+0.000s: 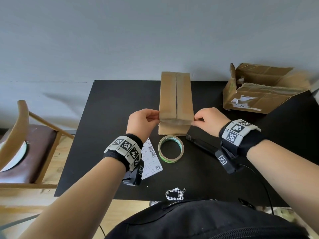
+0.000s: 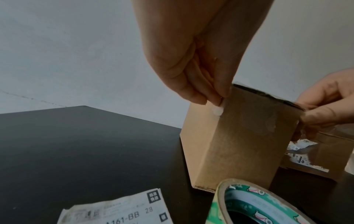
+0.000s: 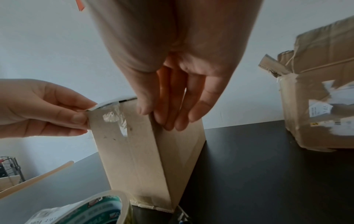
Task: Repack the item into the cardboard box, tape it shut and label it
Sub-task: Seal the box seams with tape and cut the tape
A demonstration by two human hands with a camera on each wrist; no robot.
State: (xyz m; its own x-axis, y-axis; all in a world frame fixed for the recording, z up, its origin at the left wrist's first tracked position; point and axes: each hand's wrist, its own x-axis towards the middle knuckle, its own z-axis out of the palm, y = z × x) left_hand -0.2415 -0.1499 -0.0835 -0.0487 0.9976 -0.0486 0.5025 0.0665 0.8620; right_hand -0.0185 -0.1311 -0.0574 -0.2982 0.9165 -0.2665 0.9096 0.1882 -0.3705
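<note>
A tall, narrow cardboard box stands on the black table with its top flaps folded together. A strip of clear tape runs across its near top edge. My left hand pinches the tape's left end at the box's left corner. At the right corner my right hand pinches the other end, thumb on the front face and fingers down the side. A tape roll and a shipping label lie in front of the box.
A torn, open cardboard box sits at the table's back right. A black oblong device lies just right of the tape roll, under my right wrist. A wooden chair stands left of the table. A wall runs behind.
</note>
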